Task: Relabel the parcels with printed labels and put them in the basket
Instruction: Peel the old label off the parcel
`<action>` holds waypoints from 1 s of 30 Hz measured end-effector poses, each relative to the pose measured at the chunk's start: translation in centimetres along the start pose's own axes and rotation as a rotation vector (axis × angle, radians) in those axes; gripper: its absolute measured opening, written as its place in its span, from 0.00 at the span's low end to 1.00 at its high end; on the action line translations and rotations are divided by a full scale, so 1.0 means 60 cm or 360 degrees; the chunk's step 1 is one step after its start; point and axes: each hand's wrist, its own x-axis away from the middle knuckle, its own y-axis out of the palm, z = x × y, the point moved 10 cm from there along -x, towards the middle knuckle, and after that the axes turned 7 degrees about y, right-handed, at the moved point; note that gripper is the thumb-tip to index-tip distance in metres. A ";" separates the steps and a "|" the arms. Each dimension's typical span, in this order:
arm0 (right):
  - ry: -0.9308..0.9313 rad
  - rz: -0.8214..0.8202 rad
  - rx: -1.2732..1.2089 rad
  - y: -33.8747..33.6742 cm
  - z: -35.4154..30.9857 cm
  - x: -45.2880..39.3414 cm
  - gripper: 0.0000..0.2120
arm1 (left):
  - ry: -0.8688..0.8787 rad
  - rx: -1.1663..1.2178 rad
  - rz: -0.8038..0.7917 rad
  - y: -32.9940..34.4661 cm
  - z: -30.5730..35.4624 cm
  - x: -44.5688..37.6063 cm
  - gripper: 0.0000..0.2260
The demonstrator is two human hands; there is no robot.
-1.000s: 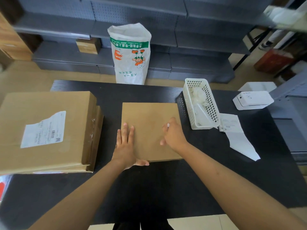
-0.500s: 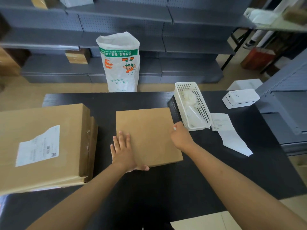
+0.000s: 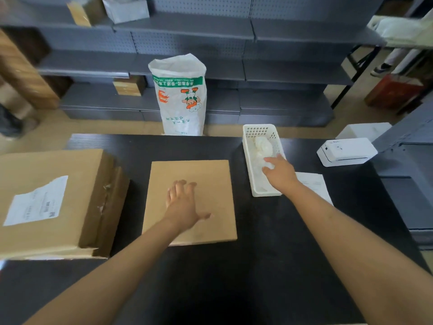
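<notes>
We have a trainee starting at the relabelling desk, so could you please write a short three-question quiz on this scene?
1. True or false: the left hand rests flat on the plain parcel.
2. The right hand is over: A) the label printer; B) the white basket; C) the labelled parcel.
3. Fill in: the plain parcel's top shows no ____.

Key: 1 true; 2 B; 3 label.
</notes>
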 end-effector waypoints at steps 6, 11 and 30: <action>-0.0216 -0.0264 0.0184 -0.017 0.037 0.017 0.14 | 0.0074 -0.0140 -0.0060 0.009 0.149 -0.034 0.37; -0.0310 -0.0319 0.0212 -0.073 0.101 0.024 0.14 | 0.0131 -0.0356 -0.0038 -0.008 0.256 -0.054 0.34; -0.0037 -0.0262 0.0171 -0.193 0.400 -0.038 0.12 | 0.0427 -0.0507 -0.0154 0.110 0.546 -0.150 0.27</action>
